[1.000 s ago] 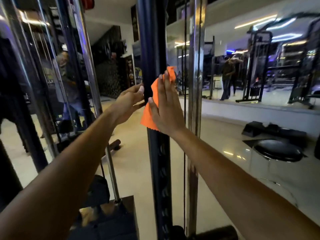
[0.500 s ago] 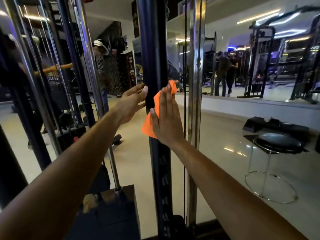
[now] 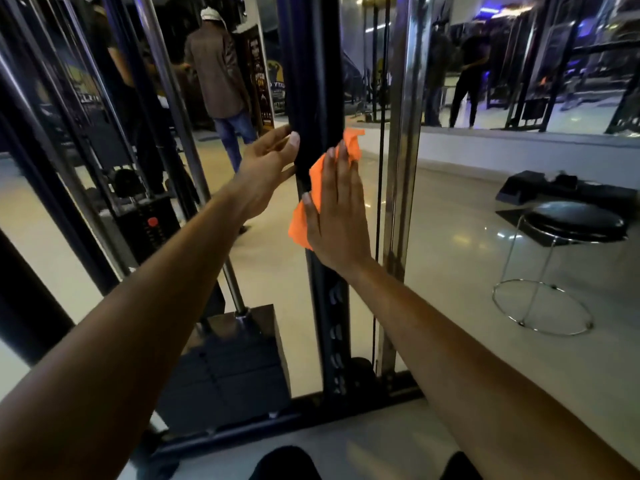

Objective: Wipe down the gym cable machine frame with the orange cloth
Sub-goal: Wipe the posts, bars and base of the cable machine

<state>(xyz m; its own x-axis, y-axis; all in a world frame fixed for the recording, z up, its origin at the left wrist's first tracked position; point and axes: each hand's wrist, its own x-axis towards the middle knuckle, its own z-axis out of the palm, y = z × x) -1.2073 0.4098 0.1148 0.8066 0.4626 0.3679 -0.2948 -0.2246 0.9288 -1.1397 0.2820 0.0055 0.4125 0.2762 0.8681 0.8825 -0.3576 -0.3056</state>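
Observation:
The cable machine's black upright post (image 3: pixel 313 81) runs from top to floor in the middle of the head view. My right hand (image 3: pixel 337 216) lies flat with straight fingers on the orange cloth (image 3: pixel 300 223), pressing it against the post's front. The cloth sticks out above my fingertips and to the left of my palm. My left hand (image 3: pixel 268 164) rests with straight fingers against the post's left side, just above and left of the cloth.
A chrome guide rod (image 3: pixel 401 133) and a thin cable (image 3: pixel 381 168) stand right of the post. The black weight stack (image 3: pixel 235 362) sits lower left with another chrome rod (image 3: pixel 180 133). A round black stool (image 3: pixel 571 223) stands right. A person (image 3: pixel 218 74) walks behind.
The view has tipped downward, showing the machine's base. My right hand with the cloth has slid down the post. My left hand stays beside it on the post.

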